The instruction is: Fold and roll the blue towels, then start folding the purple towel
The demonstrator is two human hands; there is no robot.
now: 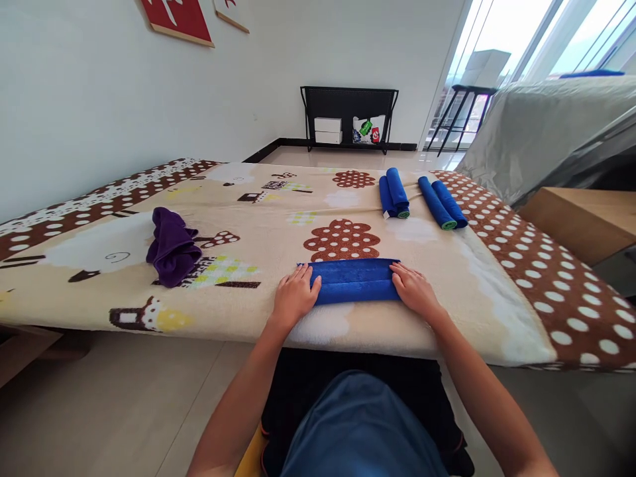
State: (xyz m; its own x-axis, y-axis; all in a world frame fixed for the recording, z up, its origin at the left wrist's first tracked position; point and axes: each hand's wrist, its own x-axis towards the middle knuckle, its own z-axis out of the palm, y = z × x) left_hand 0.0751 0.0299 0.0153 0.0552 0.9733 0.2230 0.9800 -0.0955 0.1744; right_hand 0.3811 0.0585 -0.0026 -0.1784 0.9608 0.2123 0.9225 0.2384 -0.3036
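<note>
A blue towel [355,281], folded or rolled into a narrow strip, lies crosswise near the front edge of the bed. My left hand [297,295] grips its left end, the thumb lying on the cloth. At the opposite end my right hand [415,289] holds the towel with bent fingers. Farther back on the right are two pairs of rolled blue towels: one pair [394,192] is nearer the middle, and the other pair [442,202] is close to the polka-dot border. A crumpled purple cloth [172,248] sits off to the left.
A cream patterned blanket [268,218] with a brown dotted border covers the bed. Beyond it, a black rack [350,103] holds white boxes against the wall. To the right stand a wooden box [581,215] and a sheet-covered piece [541,126], with a stool [462,109] behind.
</note>
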